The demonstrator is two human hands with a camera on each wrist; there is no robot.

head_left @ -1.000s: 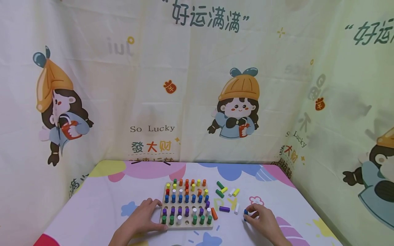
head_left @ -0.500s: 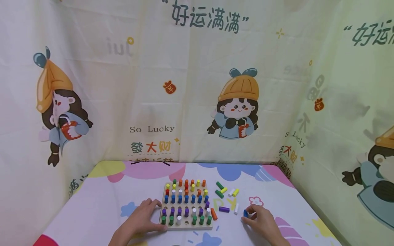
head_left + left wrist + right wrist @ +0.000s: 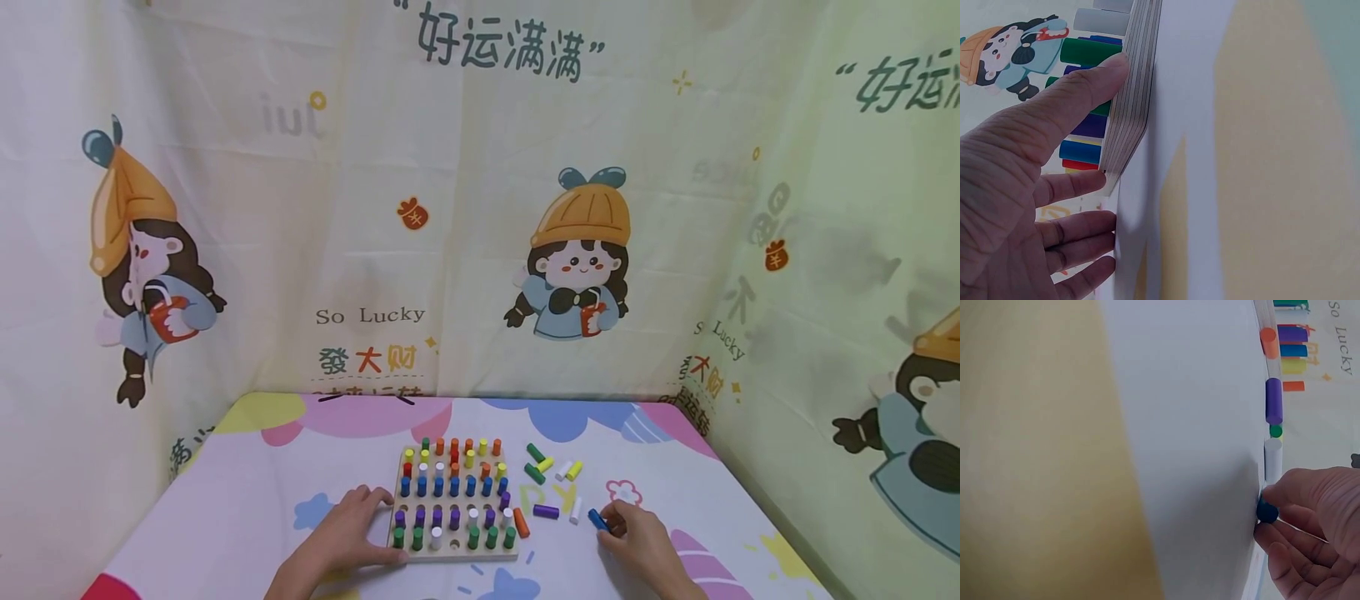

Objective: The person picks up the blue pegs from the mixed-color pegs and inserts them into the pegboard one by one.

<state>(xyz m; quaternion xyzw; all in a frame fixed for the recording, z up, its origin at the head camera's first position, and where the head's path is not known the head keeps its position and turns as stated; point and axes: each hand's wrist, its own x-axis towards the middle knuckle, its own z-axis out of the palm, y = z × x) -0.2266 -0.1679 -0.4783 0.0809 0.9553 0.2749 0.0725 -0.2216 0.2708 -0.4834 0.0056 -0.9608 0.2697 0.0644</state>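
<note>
A wooden pegboard (image 3: 461, 557) holds rows of coloured pegs at the middle of the table. My left hand (image 3: 337, 533) rests at its near left corner, thumb against the front edge and index finger along the left side. In the left wrist view the left thumb (image 3: 1100, 81) presses the board's layered edge, fingers fairly straight. To the board's right, my right hand (image 3: 647, 546) has a blue peg (image 3: 597, 519) at its fingertips, leaning left at the tabletop. The right wrist view shows that blue peg (image 3: 1267, 511) end-on, between thumb and index finger.
Loose pegs lie right of the board: orange (image 3: 522, 522), purple (image 3: 546, 512), white (image 3: 575, 510), and further back several green, yellow and white ones. Some board holes, such as one in the front row (image 3: 454, 544), hold no peg. Printed cloth walls surround the table.
In my right fingers the blue peg has turned from nearly upright to slanting leftward, and more of its length shows. The left hand and the board stay where they were.
</note>
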